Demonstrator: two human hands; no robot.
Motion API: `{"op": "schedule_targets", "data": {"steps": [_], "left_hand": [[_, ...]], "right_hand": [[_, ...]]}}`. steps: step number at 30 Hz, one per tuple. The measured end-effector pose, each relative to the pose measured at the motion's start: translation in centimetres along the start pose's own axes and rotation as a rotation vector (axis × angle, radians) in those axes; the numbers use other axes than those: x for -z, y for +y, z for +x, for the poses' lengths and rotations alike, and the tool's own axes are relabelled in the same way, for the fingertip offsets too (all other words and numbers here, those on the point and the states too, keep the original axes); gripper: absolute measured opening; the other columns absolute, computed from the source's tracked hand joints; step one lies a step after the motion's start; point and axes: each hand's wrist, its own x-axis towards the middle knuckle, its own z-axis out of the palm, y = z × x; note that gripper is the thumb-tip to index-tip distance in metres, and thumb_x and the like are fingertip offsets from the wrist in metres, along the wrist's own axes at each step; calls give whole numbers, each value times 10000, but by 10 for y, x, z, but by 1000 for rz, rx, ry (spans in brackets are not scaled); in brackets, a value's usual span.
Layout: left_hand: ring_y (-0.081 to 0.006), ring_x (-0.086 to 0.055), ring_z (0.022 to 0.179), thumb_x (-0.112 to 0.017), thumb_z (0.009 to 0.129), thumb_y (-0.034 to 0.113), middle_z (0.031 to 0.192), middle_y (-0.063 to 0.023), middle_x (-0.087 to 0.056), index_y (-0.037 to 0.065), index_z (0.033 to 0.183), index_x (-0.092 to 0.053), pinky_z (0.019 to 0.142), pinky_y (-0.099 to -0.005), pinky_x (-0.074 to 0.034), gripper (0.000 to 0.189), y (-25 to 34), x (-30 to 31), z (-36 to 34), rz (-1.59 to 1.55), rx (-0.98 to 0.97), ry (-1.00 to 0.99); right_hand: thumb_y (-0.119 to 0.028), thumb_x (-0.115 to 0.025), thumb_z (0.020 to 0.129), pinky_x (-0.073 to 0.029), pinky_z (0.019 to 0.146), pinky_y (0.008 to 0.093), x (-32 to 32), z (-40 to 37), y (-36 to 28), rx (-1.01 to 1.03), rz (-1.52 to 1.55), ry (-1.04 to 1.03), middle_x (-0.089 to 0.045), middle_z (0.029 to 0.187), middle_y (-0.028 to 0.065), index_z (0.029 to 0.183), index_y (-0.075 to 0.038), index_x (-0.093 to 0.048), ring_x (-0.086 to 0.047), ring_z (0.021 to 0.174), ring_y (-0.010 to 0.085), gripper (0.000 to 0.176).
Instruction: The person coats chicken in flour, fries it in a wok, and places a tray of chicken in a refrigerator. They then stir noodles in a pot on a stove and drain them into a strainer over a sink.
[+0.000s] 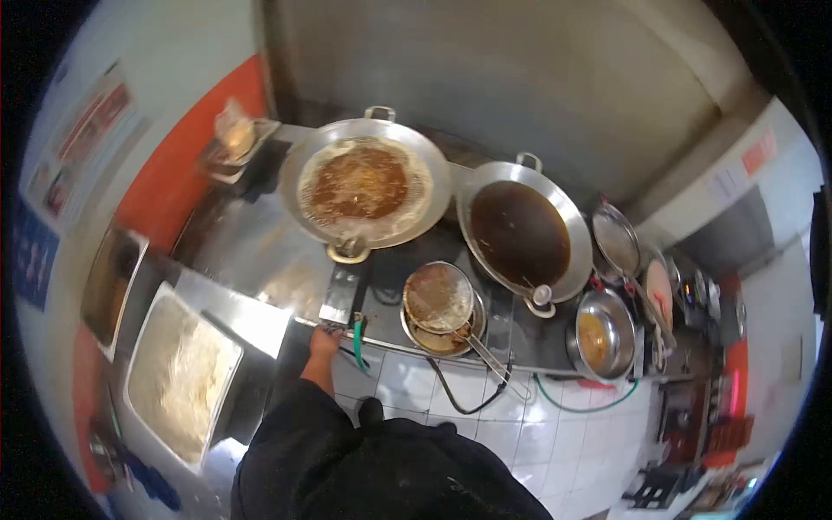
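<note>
My left hand [324, 343] is at the front edge of the steel counter, fingers closed around something small I cannot make out, beside a green hose [360, 345]. Above it, oil bubbles in a large two-handled wok [290, 186]. A second wok [583, 260] with dark, still liquid stands to its right. Between the woks and the edge, a round mesh strainer [440, 297] rests over a metal bowl [438, 345], its handle pointing down right. My right hand does not show.
A tray of white flour-like powder [186, 377] lies at left, with another metal tray [113, 295] beyond. On the right stand a steel bowl with yellowish liquid [620, 334] and a sieve [617, 243]. A black hose [459, 406] hangs over the tiled floor.
</note>
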Motion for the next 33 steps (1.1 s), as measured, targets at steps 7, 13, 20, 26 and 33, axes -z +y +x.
{"op": "schedule_targets", "data": {"steps": [7, 13, 20, 26, 33], "left_hand": [[-398, -655, 1095, -858, 735, 350, 1162, -253, -676, -54, 1194, -609, 932, -458, -513, 660, -35, -6, 48, 329, -171, 64], [-292, -656, 1112, -803, 803, 257, 1185, -158, -691, -10, 1205, -608, 937, -395, -516, 521, -51, -1, 56, 298, -513, -125], [-318, -640, 1110, -565, 947, 376, 1177, -148, -676, 87, 1151, -694, 969, -456, -494, 377, -63, -59, -42, 1300, -39, -115], [-361, -674, 1056, -606, 909, 483, 1077, -178, -716, 111, 1063, -749, 907, -466, -529, 427, -30, -149, -170, 1389, -609, -573], [-368, -673, 1051, -597, 916, 486, 1075, -189, -713, 90, 1057, -747, 897, -476, -527, 447, 8, -311, -301, 1422, -790, -863]], "right_hand": [[-507, -622, 915, -553, 664, 492, -106, -77, 36, -279, 494, -7, -721, 885, 152, 986, -45, -701, -674, 757, 339, 474], [-526, -633, 909, -555, 658, 475, -194, -85, 76, -372, 959, -6, -725, 888, 140, 1002, -44, -705, -671, 744, 320, 496], [-647, -454, 935, -522, 846, 491, -223, 42, 184, -384, 212, -115, -739, 891, 163, 808, -76, -772, -691, 884, 376, 665], [-225, -676, 846, -535, 919, 442, -201, 95, 264, -225, 703, 176, -719, 1069, 176, 1123, -52, -710, -674, 1030, 366, 329], [-293, -707, 820, -518, 958, 446, -116, 89, 345, -153, 544, 240, -700, 1159, 182, 1150, -77, -704, -652, 1106, 355, 395]]}}
